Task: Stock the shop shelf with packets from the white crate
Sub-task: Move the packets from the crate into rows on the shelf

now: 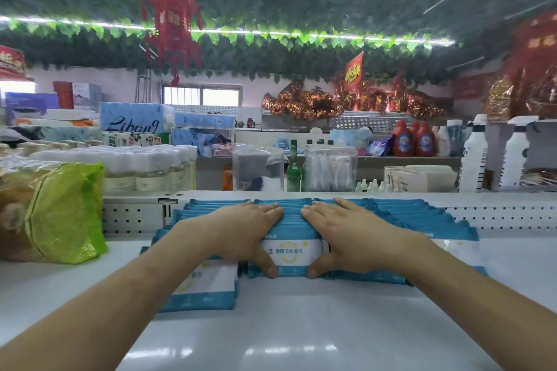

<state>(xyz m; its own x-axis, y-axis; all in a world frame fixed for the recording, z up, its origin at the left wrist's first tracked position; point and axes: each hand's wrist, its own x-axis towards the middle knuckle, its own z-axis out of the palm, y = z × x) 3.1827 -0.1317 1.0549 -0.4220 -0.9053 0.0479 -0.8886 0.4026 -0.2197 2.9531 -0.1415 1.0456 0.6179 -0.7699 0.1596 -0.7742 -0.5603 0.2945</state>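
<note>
Blue-and-white packets stand in rows on the white shelf [301,325]. My left hand [241,232] and my right hand [352,235] both lie over the middle row of packets [291,251], fingers on top and thumbs pressed against the front packet's face. A left row of packets [208,283] leans beside my left wrist, and a right row of packets [422,217] runs back to the perforated shelf wall. The white crate is not in view.
A green-and-clear bag of goods [57,214] sits on the shelf at the left. The perforated back panel [132,217] stands behind the packets. Beyond it are bottles [144,172], clear packs [328,169] and other shop shelves.
</note>
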